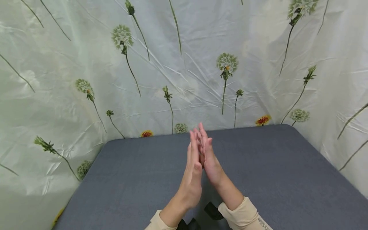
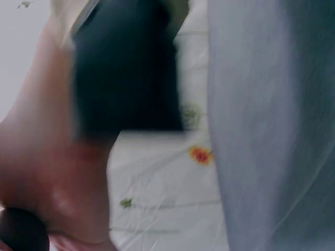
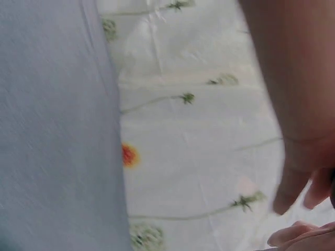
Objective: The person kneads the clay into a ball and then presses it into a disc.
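Left hand (image 1: 193,174) and right hand (image 1: 209,156) pressed palm to palm, fingers straight and pointing away, raised above the middle of the flat grey fabric-covered table (image 1: 287,179), holding nothing. Cream-coloured sleeves (image 1: 244,215) at both wrists; pale crinkled backdrop sheet printed with dandelion stems (image 1: 227,67) behind. Likely risk: blurred wrist views from quick hand motion, hiding finger detail.

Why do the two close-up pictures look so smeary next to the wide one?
Head view: sharp and evenly lit, the left hand and right hand pressed palm to palm above the grey table, the edges bowed by the wide lens. Left wrist view: heavily blurred. Right wrist view: blurred too, fingers soft.
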`<action>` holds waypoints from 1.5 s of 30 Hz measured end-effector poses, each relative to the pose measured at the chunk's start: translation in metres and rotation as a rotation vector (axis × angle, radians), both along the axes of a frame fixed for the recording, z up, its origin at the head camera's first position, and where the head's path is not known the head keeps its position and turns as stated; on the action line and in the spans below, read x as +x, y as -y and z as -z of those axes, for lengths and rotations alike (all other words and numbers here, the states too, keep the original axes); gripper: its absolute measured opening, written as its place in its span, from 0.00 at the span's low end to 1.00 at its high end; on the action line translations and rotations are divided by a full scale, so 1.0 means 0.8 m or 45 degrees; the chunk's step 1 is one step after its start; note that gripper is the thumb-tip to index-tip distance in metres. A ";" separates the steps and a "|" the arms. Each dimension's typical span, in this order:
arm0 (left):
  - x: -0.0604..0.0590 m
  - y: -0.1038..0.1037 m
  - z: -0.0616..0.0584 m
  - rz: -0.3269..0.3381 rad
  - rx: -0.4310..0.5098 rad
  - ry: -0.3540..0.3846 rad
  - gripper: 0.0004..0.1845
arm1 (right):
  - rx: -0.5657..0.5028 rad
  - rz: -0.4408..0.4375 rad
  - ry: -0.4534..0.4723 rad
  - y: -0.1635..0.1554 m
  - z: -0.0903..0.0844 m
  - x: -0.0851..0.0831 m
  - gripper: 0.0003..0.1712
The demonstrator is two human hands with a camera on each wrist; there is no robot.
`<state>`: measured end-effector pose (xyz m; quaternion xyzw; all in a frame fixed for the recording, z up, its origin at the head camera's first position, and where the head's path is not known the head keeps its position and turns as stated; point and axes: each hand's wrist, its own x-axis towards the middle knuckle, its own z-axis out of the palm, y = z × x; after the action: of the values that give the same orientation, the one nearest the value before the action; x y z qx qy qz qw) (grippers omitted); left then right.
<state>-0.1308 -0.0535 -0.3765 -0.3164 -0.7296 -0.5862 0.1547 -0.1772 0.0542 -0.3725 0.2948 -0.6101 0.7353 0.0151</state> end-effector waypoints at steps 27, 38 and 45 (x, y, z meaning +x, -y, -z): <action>-0.035 0.007 0.021 -0.008 0.078 0.223 0.34 | 0.097 0.144 -0.193 0.003 -0.009 0.016 0.48; -0.005 -0.003 0.004 -0.004 -0.034 0.112 0.37 | 0.062 0.039 -0.034 -0.009 -0.002 -0.003 0.54; -0.015 0.012 -0.005 -0.097 0.012 0.053 0.37 | 0.052 -0.041 -0.005 0.005 0.004 0.004 0.53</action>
<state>-0.1425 -0.0633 -0.3723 -0.2755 -0.7415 -0.5896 0.1633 -0.1741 0.0503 -0.3753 0.3061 -0.6202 0.7223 -0.0016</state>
